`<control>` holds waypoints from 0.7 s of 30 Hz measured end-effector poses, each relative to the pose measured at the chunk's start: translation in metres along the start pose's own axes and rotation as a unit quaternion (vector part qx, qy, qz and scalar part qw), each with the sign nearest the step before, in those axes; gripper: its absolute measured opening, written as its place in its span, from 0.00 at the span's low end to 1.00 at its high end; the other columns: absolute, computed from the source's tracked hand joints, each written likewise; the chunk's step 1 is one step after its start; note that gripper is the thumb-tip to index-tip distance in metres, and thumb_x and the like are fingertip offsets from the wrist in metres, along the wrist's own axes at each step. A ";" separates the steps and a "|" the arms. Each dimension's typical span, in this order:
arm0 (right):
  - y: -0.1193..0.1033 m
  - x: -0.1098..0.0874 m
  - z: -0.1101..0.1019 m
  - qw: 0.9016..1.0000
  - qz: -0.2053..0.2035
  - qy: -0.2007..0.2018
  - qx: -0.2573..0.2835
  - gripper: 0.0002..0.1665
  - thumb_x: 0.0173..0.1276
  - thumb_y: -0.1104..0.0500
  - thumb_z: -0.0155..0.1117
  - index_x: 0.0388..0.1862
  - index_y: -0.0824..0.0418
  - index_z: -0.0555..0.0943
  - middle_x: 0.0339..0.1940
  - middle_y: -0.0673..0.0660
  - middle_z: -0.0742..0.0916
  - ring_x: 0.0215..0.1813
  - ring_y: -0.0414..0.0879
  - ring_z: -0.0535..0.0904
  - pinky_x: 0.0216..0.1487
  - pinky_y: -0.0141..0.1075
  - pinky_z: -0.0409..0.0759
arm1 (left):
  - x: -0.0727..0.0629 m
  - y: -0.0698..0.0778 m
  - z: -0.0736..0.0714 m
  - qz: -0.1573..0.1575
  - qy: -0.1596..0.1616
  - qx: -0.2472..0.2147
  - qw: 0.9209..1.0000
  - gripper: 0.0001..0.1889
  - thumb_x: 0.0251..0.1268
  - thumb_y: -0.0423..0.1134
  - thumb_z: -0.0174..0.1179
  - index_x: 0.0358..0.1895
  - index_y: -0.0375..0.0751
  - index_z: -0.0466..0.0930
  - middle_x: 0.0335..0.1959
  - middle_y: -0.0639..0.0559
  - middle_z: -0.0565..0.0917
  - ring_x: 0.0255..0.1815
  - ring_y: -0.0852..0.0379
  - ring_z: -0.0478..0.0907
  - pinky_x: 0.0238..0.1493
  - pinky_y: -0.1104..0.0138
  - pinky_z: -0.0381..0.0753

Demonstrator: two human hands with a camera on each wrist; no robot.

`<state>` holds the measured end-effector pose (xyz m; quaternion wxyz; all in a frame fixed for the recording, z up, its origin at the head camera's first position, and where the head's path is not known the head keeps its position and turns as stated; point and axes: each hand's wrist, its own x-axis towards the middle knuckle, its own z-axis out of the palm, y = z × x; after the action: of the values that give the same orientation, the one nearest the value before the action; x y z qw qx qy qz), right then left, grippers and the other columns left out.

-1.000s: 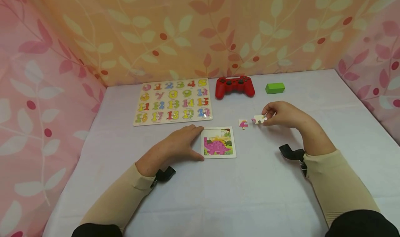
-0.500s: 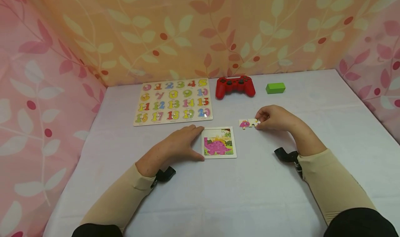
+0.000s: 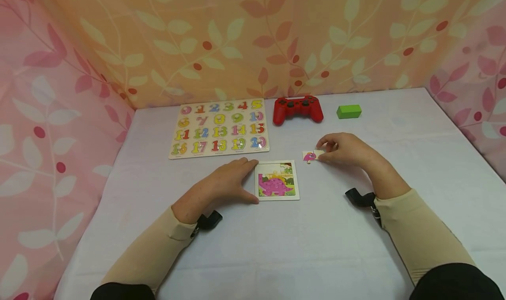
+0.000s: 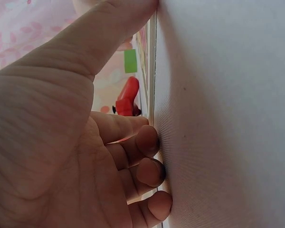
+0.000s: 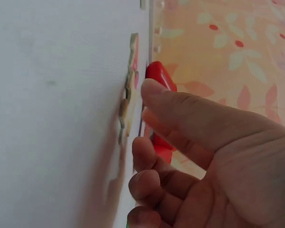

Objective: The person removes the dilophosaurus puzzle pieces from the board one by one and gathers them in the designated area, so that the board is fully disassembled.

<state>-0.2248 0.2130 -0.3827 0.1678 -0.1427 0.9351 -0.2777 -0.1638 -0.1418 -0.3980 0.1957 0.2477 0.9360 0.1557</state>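
My left hand (image 3: 223,181) rests at the left side of a small white-framed dinosaur puzzle (image 3: 276,192); its thumb and index finger touch the frame's left corners. In the left wrist view the other fingertips of the left hand (image 4: 61,123) lie at the table surface. My right hand (image 3: 349,150) is at two jigsaw pieces (image 3: 310,157) lying side by side, thumb and index finger apart over the right one and partly hiding it. In the right wrist view, the jigsaw pieces (image 5: 132,80) lie on the cloth with the thumb close beside them.
A number puzzle board (image 3: 219,128) lies behind the left hand. To its right are a red game controller (image 3: 297,111) and a green block (image 3: 348,111). The table has a white cloth (image 3: 300,256), and patterned curtains (image 3: 253,36) stand around it.
My right hand has moved left and set its jigsaw piece against the other one, then slid slightly further over it; its fingers have loosened. The left hand and dinosaur puzzle have stayed put.
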 end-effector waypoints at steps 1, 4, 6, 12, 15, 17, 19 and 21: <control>0.000 0.001 0.001 1.000 -0.005 0.001 -0.002 0.18 0.66 0.56 0.75 0.53 0.59 0.85 0.37 0.56 0.81 0.43 0.52 0.75 0.44 0.43 0.73 | 0.000 0.000 0.000 0.000 0.000 0.000 1.000 0.57 0.47 0.65 0.78 0.80 0.48 0.61 0.67 0.52 0.73 0.62 0.54 0.71 0.68 0.57 0.71; -0.002 0.002 0.004 1.000 -0.016 0.000 -0.011 0.16 0.66 0.56 0.74 0.52 0.58 0.87 0.37 0.55 0.82 0.43 0.52 0.75 0.45 0.44 0.73 | 0.000 0.000 0.000 0.001 0.002 0.001 1.000 0.57 0.47 0.65 0.78 0.80 0.47 0.61 0.65 0.52 0.74 0.60 0.55 0.71 0.66 0.58 0.72; -0.002 0.004 0.005 1.000 -0.021 0.001 -0.019 0.15 0.66 0.57 0.75 0.51 0.58 0.88 0.36 0.55 0.83 0.42 0.52 0.76 0.45 0.44 0.73 | 0.000 0.000 0.000 0.003 0.003 0.001 1.000 0.57 0.47 0.65 0.78 0.80 0.47 0.61 0.63 0.53 0.75 0.59 0.56 0.71 0.65 0.59 0.72; -0.001 0.006 0.005 1.000 -0.015 -0.005 -0.022 0.15 0.66 0.56 0.75 0.50 0.58 0.89 0.37 0.56 0.84 0.43 0.52 0.76 0.46 0.45 0.73 | 0.001 0.000 0.001 0.003 0.004 0.000 1.000 0.57 0.47 0.65 0.78 0.80 0.47 0.61 0.61 0.54 0.75 0.56 0.56 0.71 0.63 0.60 0.73; 0.000 0.006 0.006 1.000 -0.007 -0.007 -0.020 0.16 0.66 0.55 0.75 0.51 0.58 0.89 0.39 0.56 0.84 0.45 0.53 0.76 0.49 0.46 0.73 | 0.000 0.000 0.000 0.002 0.003 0.000 1.000 0.57 0.47 0.65 0.78 0.80 0.47 0.61 0.61 0.53 0.75 0.56 0.56 0.71 0.63 0.60 0.73; 0.000 0.006 0.006 1.000 -0.002 -0.009 -0.019 0.16 0.66 0.55 0.75 0.52 0.58 0.89 0.39 0.57 0.85 0.46 0.54 0.76 0.49 0.47 0.74 | 0.000 0.000 0.000 0.001 0.002 -0.001 1.000 0.57 0.47 0.65 0.78 0.80 0.47 0.61 0.61 0.53 0.75 0.57 0.56 0.71 0.63 0.59 0.73; -0.001 0.006 0.006 1.000 0.002 -0.009 -0.023 0.17 0.66 0.55 0.74 0.53 0.58 0.89 0.39 0.57 0.85 0.47 0.54 0.76 0.49 0.47 0.74 | 0.000 0.001 -0.001 0.000 0.001 -0.002 1.000 0.57 0.47 0.65 0.78 0.80 0.47 0.61 0.62 0.53 0.75 0.57 0.56 0.71 0.64 0.59 0.73; -0.003 0.005 0.006 0.999 0.003 -0.010 -0.031 0.17 0.66 0.55 0.74 0.53 0.57 0.89 0.38 0.56 0.85 0.46 0.54 0.76 0.49 0.47 0.74 | 0.000 0.001 -0.001 -0.001 0.000 -0.001 1.000 0.57 0.47 0.65 0.78 0.80 0.48 0.61 0.62 0.53 0.75 0.58 0.56 0.71 0.64 0.59 0.73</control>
<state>-0.2268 0.2062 -0.3871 0.1734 -0.1472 0.9419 -0.2470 -0.1638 -0.1413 -0.3971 0.1960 0.2465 0.9361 0.1566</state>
